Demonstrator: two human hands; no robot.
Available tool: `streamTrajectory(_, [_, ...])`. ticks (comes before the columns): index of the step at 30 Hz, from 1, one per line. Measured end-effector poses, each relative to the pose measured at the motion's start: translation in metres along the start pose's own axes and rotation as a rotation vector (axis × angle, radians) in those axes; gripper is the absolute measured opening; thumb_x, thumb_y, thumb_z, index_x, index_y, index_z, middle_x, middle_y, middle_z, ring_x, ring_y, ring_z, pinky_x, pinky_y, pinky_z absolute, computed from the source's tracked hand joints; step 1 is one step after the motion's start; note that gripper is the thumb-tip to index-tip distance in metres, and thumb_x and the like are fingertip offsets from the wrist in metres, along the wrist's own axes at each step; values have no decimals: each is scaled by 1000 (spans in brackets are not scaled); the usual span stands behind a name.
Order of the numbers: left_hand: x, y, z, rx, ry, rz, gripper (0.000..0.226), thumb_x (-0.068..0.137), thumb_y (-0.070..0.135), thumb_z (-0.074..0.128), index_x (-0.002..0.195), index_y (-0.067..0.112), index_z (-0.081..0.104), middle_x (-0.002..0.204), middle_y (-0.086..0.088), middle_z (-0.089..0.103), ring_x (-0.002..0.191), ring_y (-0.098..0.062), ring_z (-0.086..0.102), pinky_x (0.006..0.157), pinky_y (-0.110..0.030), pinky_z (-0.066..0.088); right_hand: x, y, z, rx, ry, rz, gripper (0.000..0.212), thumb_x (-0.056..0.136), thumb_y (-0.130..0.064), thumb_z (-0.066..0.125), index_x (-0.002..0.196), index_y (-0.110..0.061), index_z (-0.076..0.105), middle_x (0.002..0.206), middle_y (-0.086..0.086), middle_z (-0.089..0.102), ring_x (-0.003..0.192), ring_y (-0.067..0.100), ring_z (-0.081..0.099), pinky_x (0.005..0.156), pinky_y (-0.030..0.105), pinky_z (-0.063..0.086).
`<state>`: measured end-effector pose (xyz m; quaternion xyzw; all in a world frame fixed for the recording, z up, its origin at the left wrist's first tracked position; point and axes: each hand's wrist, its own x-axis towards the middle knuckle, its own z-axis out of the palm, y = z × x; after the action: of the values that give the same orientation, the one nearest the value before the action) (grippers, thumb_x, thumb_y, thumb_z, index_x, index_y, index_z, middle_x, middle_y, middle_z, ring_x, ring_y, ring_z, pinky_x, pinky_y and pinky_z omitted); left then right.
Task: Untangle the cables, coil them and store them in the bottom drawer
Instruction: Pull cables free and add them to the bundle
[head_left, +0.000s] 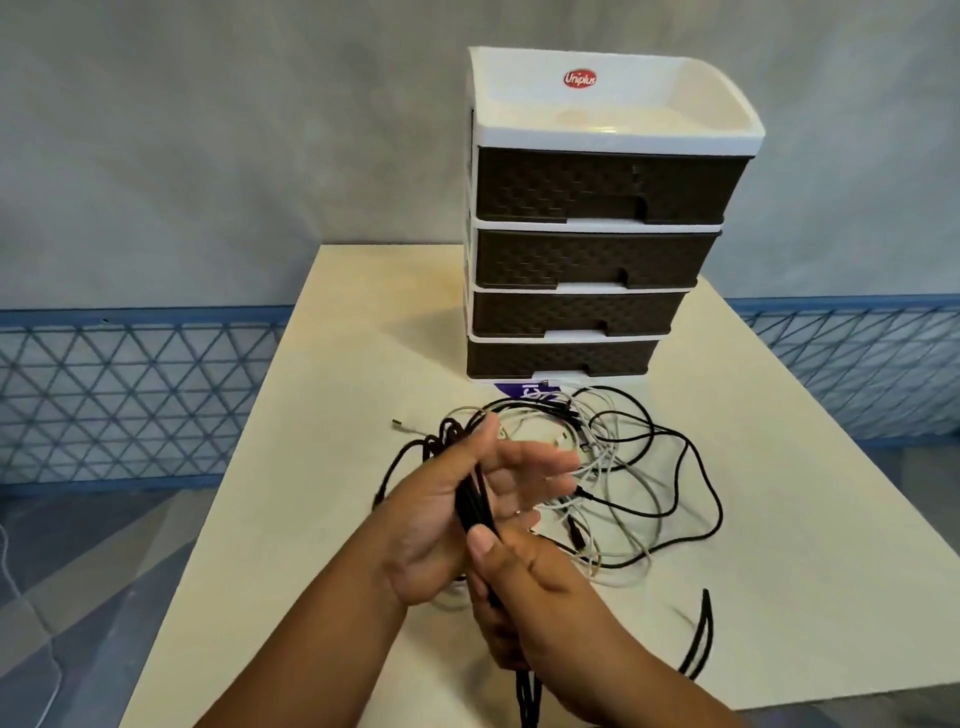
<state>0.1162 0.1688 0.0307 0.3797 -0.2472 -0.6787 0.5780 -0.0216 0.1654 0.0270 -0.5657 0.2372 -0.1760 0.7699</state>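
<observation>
Your right hand (524, 582) grips a bundle of black cable strands (475, 506), thumb pressed on top, while your left hand (467, 499) lies open behind the bundle, fingers straight and spread toward 2 o'clock. The black strands run down past your right wrist and out of view at 6 o'clock. Just beyond your fingers, at 1 o'clock, a tangle of white and black cables (613, 467) sprawls on the cream table (311, 519). A loose black loop (698, 642) lies near the table's edge at 4 o'clock. At 12 o'clock stands the four-drawer organiser (597, 218), brown woven-pattern fronts in a white frame; its bottom drawer (561, 359) is pushed in, with a purple label (524, 393) at its foot.
</observation>
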Motion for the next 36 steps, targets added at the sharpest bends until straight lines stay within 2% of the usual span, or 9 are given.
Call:
streamTrajectory(5, [-12, -12, 17, -242, 83, 73, 55, 98, 48, 39, 52, 19, 38, 44, 1, 41, 73, -28, 73, 88, -38, 47, -11, 3, -20, -335, -103, -46, 26, 101, -34, 43, 79, -21, 49, 58, -9, 52, 48, 9, 47, 51, 23, 40])
streamTrajectory(9, [-18, -16, 12, -446, -38, 71, 58, 104, 47, 34, 56, 16, 45, 44, 3, 28, 42, -12, 42, 65, -30, 54, -31, -15, -73, -1007, -47, -151, 49, 95, -64, 34, 94, -26, 66, 92, -10, 63, 85, 2, 59, 77, 27, 49])
streamTrajectory(14, [-44, -13, 5, -462, -170, 53, 52, 107, 44, 21, 67, 18, 41, 53, 1, 32, 46, -11, 30, 55, -24, 32, -65, -31, -164, -1030, 440, -182, 26, 97, -39, 47, 100, -27, 70, 97, -15, 67, 92, 3, 62, 77, 20, 47])
streamTrajectory(17, [-59, -16, 11, -469, -203, 61, 51, 107, 44, 19, 67, 19, 39, 53, 1, 33, 44, -10, 25, 51, -24, 29, -69, -9, -197, -1110, 407, 58, 14, 99, -30, 53, 96, -31, 68, 96, -13, 68, 94, 12, 64, 73, 21, 44])
streamTrajectory(21, [-69, -21, 11, -487, -217, 73, 49, 106, 41, 24, 65, 19, 38, 53, 1, 31, 46, -12, 29, 49, -25, 27, -57, 24, -173, -654, 259, 54, 20, 99, -27, 54, 96, -18, 73, 90, -3, 75, 86, 16, 70, 81, 32, 56])
streamTrajectory(24, [-78, -25, 20, -439, -92, 132, 43, 96, 38, 42, 57, 19, 39, 48, 4, 26, 42, -10, 25, 43, -24, 24, -42, 22, -148, -201, 153, 258, 38, 102, -36, 45, 105, -4, 65, 81, 19, 70, 63, 29, 66, 58, 34, 56])
streamTrajectory(28, [-86, -28, 40, -333, 268, 220, 42, 78, 41, 51, 46, 22, 30, 43, 8, 11, 38, -6, 7, 39, -18, 11, -24, 17, -117, -686, -39, 344, 33, 101, -37, 49, 108, -8, 62, 71, 13, 67, 51, 23, 60, 50, 28, 45])
streamTrajectory(32, [-91, -36, 48, -318, 426, 244, 50, 83, 42, 52, 44, 22, 28, 36, 8, 19, 33, -7, 9, 39, -15, 10, -12, 21, -79, -1612, 87, -48, 26, 95, -34, 55, 118, -22, 57, 105, 4, 69, 97, 29, 65, 65, 30, 38])
streamTrajectory(36, [-99, -41, 53, -261, 530, 270, 56, 94, 43, 45, 45, 23, 27, 37, 8, 18, 28, -6, 17, 39, -13, 11, -3, 35, -51, -1638, 86, -258, 26, 95, -17, 51, 121, -19, 50, 105, 7, 67, 90, 32, 66, 60, 31, 36])
